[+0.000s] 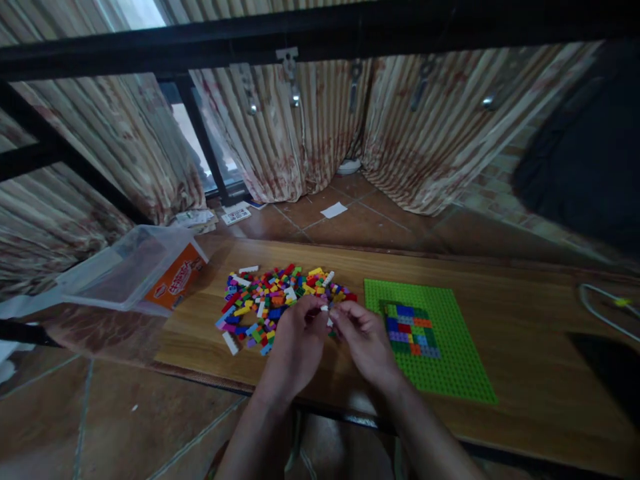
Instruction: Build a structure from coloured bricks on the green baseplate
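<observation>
My left hand [304,333] and my right hand [364,337] meet in front of the pile of loose bricks [275,302]. Small white bricks [327,313] show between the fingertips of both hands, which pinch them closed. Whether these pieces are joined, I cannot tell. Right of my right hand lies a green baseplate [463,340]. On its left part stands a block of colored bricks [411,330] in blue, red, orange, purple and green. The pile holds many colors, with some long white bricks [231,343] along its edge. My hands hide its near right part.
A clear plastic bin [125,267] with an orange label stands left of the wooden board [200,333]. A dark flat object [607,370] and a pale cable [600,310] are at the right. Curtains [310,133] hang behind a dark metal bar [320,33].
</observation>
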`<move>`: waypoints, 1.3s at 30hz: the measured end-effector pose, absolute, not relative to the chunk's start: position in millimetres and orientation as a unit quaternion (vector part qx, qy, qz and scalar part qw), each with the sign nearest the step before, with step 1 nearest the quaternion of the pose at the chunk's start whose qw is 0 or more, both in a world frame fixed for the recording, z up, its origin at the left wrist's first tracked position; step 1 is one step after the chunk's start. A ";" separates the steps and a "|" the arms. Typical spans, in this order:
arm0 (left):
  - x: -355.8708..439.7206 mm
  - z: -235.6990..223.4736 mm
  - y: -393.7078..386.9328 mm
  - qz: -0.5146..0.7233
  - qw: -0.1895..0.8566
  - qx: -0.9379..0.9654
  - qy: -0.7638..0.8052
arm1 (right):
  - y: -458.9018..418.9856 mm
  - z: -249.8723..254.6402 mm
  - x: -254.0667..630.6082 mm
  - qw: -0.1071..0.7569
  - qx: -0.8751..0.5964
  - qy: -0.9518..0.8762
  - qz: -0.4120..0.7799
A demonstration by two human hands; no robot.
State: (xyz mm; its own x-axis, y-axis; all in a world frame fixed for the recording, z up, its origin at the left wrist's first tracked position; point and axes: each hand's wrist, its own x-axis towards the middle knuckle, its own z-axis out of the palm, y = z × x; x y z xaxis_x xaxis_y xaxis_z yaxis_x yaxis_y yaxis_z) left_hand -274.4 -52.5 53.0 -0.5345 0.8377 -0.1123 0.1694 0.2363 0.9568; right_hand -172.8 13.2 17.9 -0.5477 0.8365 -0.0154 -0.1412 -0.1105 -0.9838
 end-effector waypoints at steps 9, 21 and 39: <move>-280.1 65.2 -53.3 0.445 0.317 0.406 0.733 | 11.1 18.5 -176.4 0.349 -0.303 -0.412 0.785; -287.5 67.8 -52.6 0.586 0.311 0.283 0.692 | 17.9 4.9 -165.3 0.347 -0.366 -0.694 0.514; -291.9 59.2 -55.5 0.546 0.348 0.294 0.703 | 10.1 6.8 -166.6 0.394 -0.360 -0.744 0.403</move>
State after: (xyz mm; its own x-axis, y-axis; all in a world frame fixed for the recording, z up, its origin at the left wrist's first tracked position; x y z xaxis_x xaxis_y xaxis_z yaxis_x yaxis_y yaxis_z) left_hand -291.9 -55.5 59.2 -0.5849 0.7933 -0.1691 0.0325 0.2313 0.9723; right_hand -166.6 10.1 6.8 -0.4297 0.8530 0.2961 0.2184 0.4164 -0.8825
